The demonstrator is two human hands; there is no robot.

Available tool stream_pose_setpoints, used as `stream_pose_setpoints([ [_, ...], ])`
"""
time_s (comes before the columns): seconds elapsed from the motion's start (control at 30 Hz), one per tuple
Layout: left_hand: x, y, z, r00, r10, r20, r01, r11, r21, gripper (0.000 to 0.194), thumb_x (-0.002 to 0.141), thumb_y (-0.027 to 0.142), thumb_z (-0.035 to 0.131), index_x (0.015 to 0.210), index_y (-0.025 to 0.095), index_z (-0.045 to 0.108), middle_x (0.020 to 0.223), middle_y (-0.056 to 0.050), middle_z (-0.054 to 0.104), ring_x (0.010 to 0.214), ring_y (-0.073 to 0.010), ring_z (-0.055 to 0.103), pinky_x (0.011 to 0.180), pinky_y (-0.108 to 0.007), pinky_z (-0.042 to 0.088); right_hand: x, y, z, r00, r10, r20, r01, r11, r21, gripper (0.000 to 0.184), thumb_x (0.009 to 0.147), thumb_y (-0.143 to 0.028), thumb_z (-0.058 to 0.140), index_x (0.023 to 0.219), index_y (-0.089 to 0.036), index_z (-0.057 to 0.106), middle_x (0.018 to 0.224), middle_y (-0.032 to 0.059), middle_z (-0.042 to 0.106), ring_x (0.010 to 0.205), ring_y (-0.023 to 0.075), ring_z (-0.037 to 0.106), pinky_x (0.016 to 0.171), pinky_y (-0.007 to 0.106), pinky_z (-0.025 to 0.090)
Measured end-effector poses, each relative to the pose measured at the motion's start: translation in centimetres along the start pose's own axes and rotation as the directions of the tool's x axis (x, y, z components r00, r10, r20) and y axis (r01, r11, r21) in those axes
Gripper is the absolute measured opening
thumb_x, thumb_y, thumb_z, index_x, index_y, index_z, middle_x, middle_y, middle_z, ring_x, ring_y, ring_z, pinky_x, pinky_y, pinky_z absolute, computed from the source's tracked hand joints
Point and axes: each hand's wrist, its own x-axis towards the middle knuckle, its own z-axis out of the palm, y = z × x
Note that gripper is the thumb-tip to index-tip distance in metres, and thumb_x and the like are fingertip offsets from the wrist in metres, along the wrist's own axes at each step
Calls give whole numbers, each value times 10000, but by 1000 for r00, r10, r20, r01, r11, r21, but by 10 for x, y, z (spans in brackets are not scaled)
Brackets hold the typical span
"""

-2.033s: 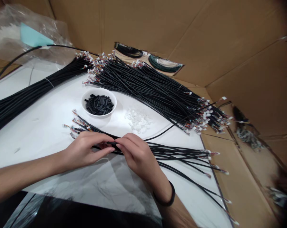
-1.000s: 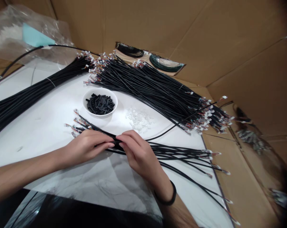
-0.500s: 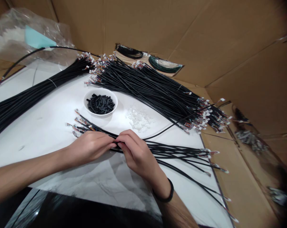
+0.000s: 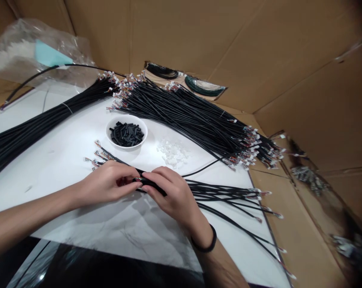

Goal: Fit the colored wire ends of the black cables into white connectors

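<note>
The left hand (image 4: 107,184) and right hand (image 4: 171,196) meet at the middle of the white tabletop (image 4: 63,168), both clenched on a small group of black cables (image 4: 223,193), pinching them between fingers and thumbs. The cables' connector ends (image 4: 95,158) fan out at 10 o'clock from the hands, and the other ends spread towards 3 o'clock. A black wristband (image 4: 204,245) circles the right wrist. At 11 o'clock, a white bowl (image 4: 110,138) holds short black tubes (image 4: 127,134), and at 12 o'clock lies a scatter of clear plastic bits (image 4: 172,154). Beyond them, a large bundle of connector-tipped cables (image 4: 183,112) fans across the table, with a tied bundle (image 4: 33,124) at 10 o'clock. Cardboard walls (image 4: 183,32) surround the table.
</note>
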Motion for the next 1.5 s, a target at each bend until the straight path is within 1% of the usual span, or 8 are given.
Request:
stream_pose_setpoints([
  [0.13, 1, 3, -1, 993, -84, 77, 95, 983, -154, 264, 939, 304, 562, 799, 127, 700, 605, -5, 644, 514, -94, 526, 488, -182, 368, 0, 1, 3, 999, -29, -21, 28, 997, -75, 217, 1007, -264, 519, 978, -144, 697, 802, 80, 682, 719, 189, 613, 637, 309, 501],
  [0.5, 2, 3, -2, 962, -181, 206, 247, 899, -361, 410, 974, 376, 486, 675, 130, 621, 549, 2, 602, 493, -93, 503, 478, -184, 362, -1, 4, -3, 1000, -15, 26, 17, 996, -87, 242, 1015, -244, 492, 876, -163, 672, 725, 51, 655, 661, 178, 533, 617, 305, 438],
  [0.83, 2, -3, -7, 944, -281, 175, 331, 827, -455, 391, 953, 411, 535, 698, 127, 623, 556, 9, 578, 494, -82, 498, 468, -159, 374, -5, 21, -35, 990, 137, 44, -135, 990, -29, 183, 983, -197, 521, 884, -157, 670, 752, 55, 648, 713, 185, 576, 671, 313, 468],
  [0.97, 3, 4, -5, 943, -279, 182, 331, 851, -408, 407, 950, 391, 510, 650, 130, 590, 555, 7, 566, 492, -79, 477, 470, -157, 367, -5, 17, -36, 981, 187, 42, -187, 982, -6, 115, 934, -223, 580, 948, -166, 679, 809, 63, 695, 752, 196, 627, 705, 325, 500],
  [1.1, 4, 9, -1, 956, -240, 170, 286, 892, -350, 403, 951, 371, 491, 652, 129, 612, 548, 2, 575, 483, -85, 482, 462, -161, 368, 0, 5, -19, 984, 179, 21, -180, 983, 46, 204, 910, -338, 662, 1026, -170, 675, 857, 69, 729, 789, 200, 671, 725, 314, 521],
  [1.17, 4, 10, 1, 966, -204, 161, 248, 910, -333, 397, 956, 358, 481, 665, 129, 624, 549, -1, 583, 482, -88, 491, 457, -162, 369, 2, 0, -8, 991, 130, 34, -132, 989, 66, 157, 938, -317, 630, 978, -175, 680, 812, 59, 726, 734, 182, 663, 673, 286, 507],
  [1.27, 3, 10, 4, 977, -164, 136, 199, 931, -307, 363, 956, 340, 489, 706, 130, 649, 570, -1, 596, 503, -90, 506, 470, -161, 384, 3, -3, 2, 989, 145, 38, -149, 981, 126, 133, 949, -239, 597, 861, -179, 677, 731, 38, 693, 672, 162, 635, 638, 260, 489],
  [1.5, 1, 3, 5, 999, -48, 9, 49, 979, -200, 209, 880, 289, 555, 920, 126, 679, 655, -16, 656, 546, -111, 573, 521, -180, 463, 1, -8, -3, 984, 173, -42, -163, 969, 186, 169, 946, -251, 575, 837, -171, 676, 668, 12, 644, 584, 132, 574, 589, 236, 469],
])
